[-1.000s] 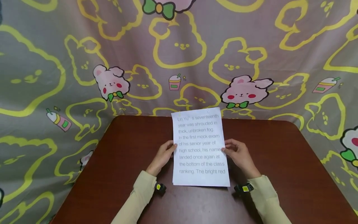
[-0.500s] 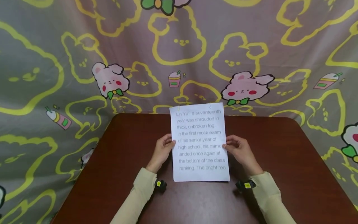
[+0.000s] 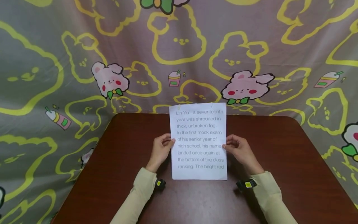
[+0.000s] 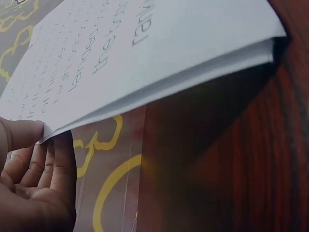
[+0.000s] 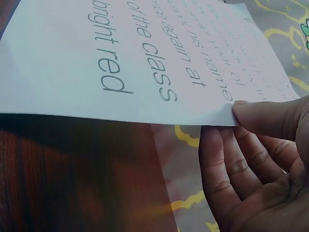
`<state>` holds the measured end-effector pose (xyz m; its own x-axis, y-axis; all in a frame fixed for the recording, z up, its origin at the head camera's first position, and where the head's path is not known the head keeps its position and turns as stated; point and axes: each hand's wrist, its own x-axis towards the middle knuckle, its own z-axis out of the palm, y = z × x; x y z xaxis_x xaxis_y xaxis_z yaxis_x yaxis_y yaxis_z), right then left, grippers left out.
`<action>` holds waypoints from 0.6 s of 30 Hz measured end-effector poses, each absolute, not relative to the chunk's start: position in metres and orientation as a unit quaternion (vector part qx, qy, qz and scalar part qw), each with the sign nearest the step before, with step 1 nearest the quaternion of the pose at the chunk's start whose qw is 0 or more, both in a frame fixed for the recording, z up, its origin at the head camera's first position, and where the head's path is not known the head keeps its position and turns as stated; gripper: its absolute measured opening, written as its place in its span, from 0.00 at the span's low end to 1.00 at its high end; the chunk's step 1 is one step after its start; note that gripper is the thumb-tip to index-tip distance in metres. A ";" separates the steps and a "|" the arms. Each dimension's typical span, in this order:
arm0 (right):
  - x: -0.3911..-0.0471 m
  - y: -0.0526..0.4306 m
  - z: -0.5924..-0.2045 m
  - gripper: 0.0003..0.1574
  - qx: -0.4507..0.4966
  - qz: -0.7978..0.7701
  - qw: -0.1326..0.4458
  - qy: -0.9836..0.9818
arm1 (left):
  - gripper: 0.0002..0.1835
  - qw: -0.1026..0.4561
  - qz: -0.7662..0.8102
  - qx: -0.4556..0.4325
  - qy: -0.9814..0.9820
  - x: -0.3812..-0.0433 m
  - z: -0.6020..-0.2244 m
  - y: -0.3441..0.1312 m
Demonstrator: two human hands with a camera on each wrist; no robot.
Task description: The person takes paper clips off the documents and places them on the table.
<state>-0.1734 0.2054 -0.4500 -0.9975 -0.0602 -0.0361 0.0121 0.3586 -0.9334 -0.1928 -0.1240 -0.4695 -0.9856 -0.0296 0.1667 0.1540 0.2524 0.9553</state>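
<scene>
A thin stack of white printed paper sheets [image 3: 199, 141] is held up in front of me, its text side facing me. Two small paper clips sit on its top edge, a yellowish one [image 3: 179, 107] on the left and a pale one [image 3: 212, 105] on the right. My left hand [image 3: 161, 149] pinches the left edge, thumb on the front and fingers behind. On the opposite edge my right hand [image 3: 241, 152] pinches the stack the same way. In the left wrist view the sheets [image 4: 193, 38] part slightly along their side.
Beneath the sheets lies a dark reddish-brown table [image 3: 279, 155] with rounded far corners. A grey curtain [image 3: 190, 53] with yellow outlines and rabbit prints hangs behind it and along both sides. Each wrist wears a small black camera, the left camera [image 3: 160, 184] and the right camera [image 3: 246, 184].
The stack has risen slightly in the head view and turned from a slight tilt to nearly straight. Both hands keep their pinch on its edges.
</scene>
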 end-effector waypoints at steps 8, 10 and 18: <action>-0.173 0.208 -0.450 0.12 -0.031 -0.562 0.045 0.826 | 0.09 0.077 -0.597 -0.025 -0.798 -0.193 -0.470 -0.126; -0.173 0.210 -0.450 0.13 -0.034 -0.564 0.045 0.824 | 0.08 0.068 -0.602 -0.025 -0.795 -0.192 -0.469 -0.126; -0.174 0.213 -0.441 0.24 -0.033 -0.601 0.062 0.796 | 0.08 0.045 -0.610 -0.042 -0.790 -0.191 -0.467 -0.124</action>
